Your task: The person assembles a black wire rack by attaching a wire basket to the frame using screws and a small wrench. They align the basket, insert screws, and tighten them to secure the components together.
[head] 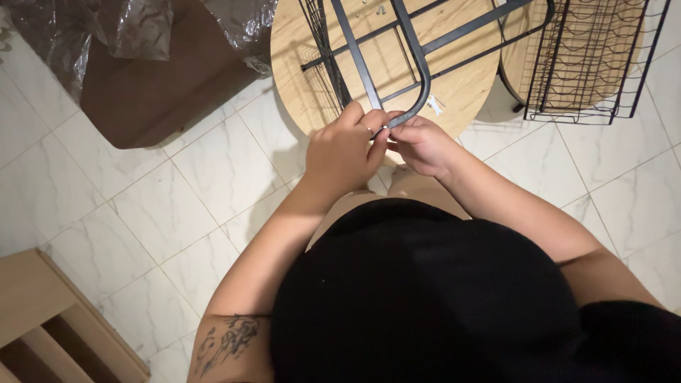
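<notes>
A black metal frame (423, 67) with a rounded corner lies over a round light-wood panel (464, 85) on the tiled floor. My left hand (343, 150) and my right hand (423, 145) meet at the frame's near curved corner. Both hands pinch the bar there, fingertips touching; whatever small part sits between them is hidden. A few small screws (434, 105) lie on the wood just right of the corner. A black wire grid (323, 53) stands against the frame's left side.
A black wire basket (596, 60) rests on a second wooden panel at the upper right. A brown cardboard sheet (152, 89) with crumpled clear plastic (135, 28) lies at the upper left. A slatted wooden piece (50, 319) sits at the lower left.
</notes>
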